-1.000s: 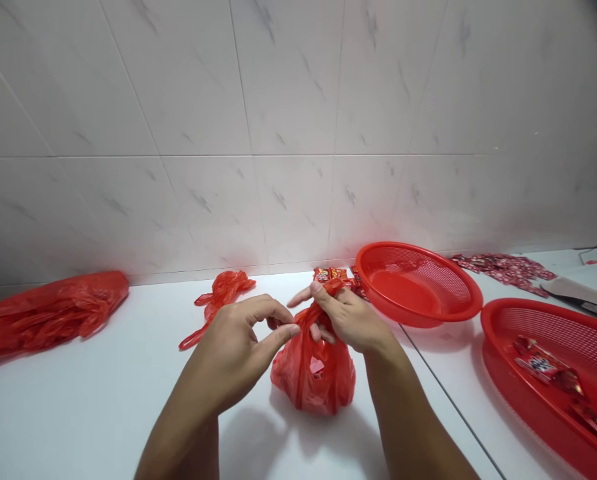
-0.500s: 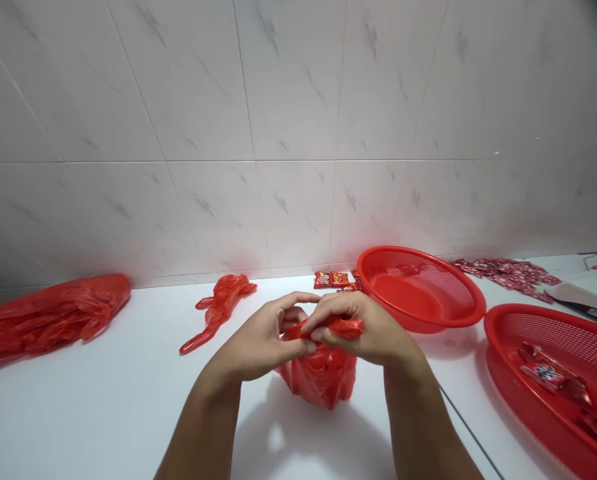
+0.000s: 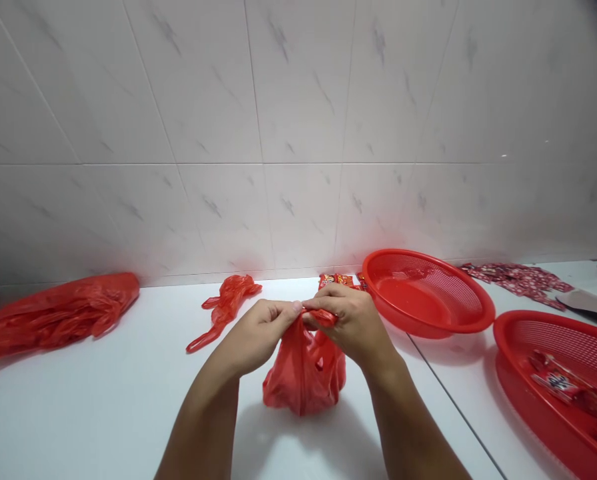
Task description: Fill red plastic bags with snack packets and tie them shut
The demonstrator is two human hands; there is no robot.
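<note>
A small red plastic bag (image 3: 303, 373) stands on the white counter (image 3: 103, 400) in front of me, bulging with something inside. My left hand (image 3: 258, 333) pinches the bag's top from the left with closed fingers. My right hand (image 3: 351, 323) grips the twisted top of the same bag from the right, fingers curled round it. The two hands touch at the bag's mouth.
A loose red bag (image 3: 226, 305) lies behind my left hand and a stack of red bags (image 3: 53, 317) lies far left. Two red mesh baskets (image 3: 428, 293) (image 3: 563, 387) stand at right, the nearer holding wrapped sweets (image 3: 561, 385). Small packets (image 3: 334, 280) and red wrappers (image 3: 518, 277) lie by the wall.
My hands came together on the bag's top, bunched it, then pulled it upward and tighter. The bag now stands taller under them.
</note>
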